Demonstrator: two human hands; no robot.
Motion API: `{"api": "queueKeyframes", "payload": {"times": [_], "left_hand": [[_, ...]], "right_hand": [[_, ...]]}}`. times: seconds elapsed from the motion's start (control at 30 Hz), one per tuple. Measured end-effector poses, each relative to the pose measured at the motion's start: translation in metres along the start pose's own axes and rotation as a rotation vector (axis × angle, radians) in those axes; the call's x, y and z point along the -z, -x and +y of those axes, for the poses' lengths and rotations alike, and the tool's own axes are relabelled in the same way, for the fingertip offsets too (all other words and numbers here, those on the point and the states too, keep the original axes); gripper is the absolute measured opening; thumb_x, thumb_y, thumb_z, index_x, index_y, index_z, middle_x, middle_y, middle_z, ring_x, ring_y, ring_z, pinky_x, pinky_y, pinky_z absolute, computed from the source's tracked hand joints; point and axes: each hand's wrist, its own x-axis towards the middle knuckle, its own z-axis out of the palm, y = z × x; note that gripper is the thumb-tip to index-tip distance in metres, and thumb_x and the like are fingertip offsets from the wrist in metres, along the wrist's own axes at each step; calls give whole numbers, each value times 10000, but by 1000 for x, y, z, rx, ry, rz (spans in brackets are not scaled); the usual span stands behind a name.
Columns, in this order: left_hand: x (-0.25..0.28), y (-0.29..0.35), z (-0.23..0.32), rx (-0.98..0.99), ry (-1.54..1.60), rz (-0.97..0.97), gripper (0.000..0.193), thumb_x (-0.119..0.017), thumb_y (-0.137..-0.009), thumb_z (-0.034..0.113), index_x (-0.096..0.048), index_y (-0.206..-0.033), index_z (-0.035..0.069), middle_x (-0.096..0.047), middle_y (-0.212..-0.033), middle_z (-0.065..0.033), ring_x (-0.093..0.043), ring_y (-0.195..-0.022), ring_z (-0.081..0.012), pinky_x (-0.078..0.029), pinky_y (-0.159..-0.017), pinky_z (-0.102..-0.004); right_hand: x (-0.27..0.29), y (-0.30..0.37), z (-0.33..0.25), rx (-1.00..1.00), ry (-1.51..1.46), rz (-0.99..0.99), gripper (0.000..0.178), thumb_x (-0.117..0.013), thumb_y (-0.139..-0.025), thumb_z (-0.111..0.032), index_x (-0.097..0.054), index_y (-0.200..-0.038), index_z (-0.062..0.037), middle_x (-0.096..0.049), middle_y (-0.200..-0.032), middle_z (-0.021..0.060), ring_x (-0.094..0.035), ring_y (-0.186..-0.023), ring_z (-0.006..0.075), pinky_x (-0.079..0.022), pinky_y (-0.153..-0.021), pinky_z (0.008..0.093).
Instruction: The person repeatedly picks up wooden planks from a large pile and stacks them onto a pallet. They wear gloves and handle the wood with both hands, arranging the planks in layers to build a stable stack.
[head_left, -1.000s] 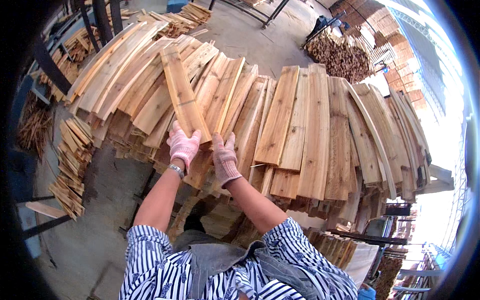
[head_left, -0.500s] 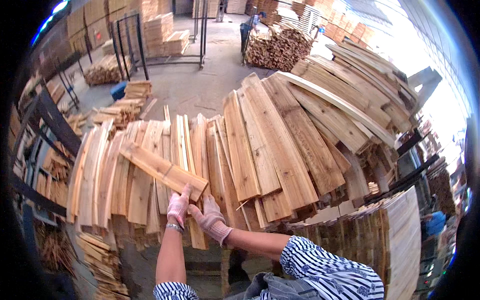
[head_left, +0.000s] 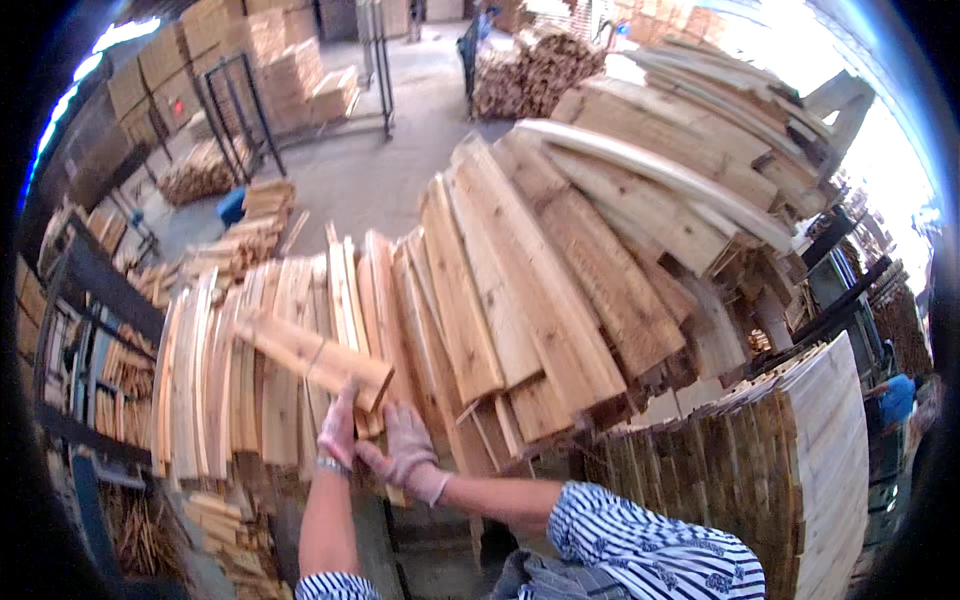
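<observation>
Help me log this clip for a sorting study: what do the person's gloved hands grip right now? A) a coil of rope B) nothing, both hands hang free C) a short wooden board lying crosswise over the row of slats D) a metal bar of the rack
C: the left hand and the right hand both close on the near end of a short wooden board that lies slantwise across the row of slats.

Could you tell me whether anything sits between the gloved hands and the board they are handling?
Nothing visible does: the left hand already grips the board at its near end, and the right hand is right beside it.
</observation>
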Motion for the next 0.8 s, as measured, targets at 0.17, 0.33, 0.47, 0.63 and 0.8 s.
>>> {"api": "queueKeyframes", "payload": {"times": [0.17,0.33,0.47,0.63,0.8], "left_hand": [[-20,51,-18,-104,21,-116,618,-672,-945,456,-526,-1389,52,-656,-1223,-74,-653,-1092,-202,-561,-925,-358],[7,150,-48,-6,143,82,576,-703,-938,376,-509,-1378,58,-640,-1246,-68,-664,-1076,-204,-569,-943,-367],[48,143,-49,68,136,115,664,-725,-923,353,-441,-1424,21,-620,-1254,-109,-603,-1196,-253,-503,-1053,-396],[41,102,-50,180,127,96,562,-769,-903,356,-562,-1333,59,-640,-1256,-66,-605,-1165,-197,-493,-1039,-367],[17,108,-25,72,3,162,533,-749,-929,304,-561,-1359,51,-634,-1284,-58,-599,-1178,-180,-475,-1055,-339]], "right_hand": [[-4,40,0,69,-342,102,1072,-652,-841,-632,-259,-1501,115,-308,-1540,331,-262,-1468,449,-252,-1203,463],[-1,127,15,267,-295,-160,934,-645,-871,-512,-305,-1507,83,-369,-1522,303,-311,-1446,458,-267,-1205,473],[32,151,45,-163,-681,-378,529,-533,-1013,-313,-521,-1412,34,-496,-1490,191,-439,-1412,311,-320,-1176,379],[-53,114,98,-466,-976,-357,539,-370,-1081,-450,-546,-1373,-32,-616,-1271,98,-587,-1139,223,-450,-1038,354],[-86,43,31,-761,-1639,-317,632,-405,-1054,-564,-511,-1407,-51,-635,-1260,80,-588,-1152,180,-451,-1047,352]]}}
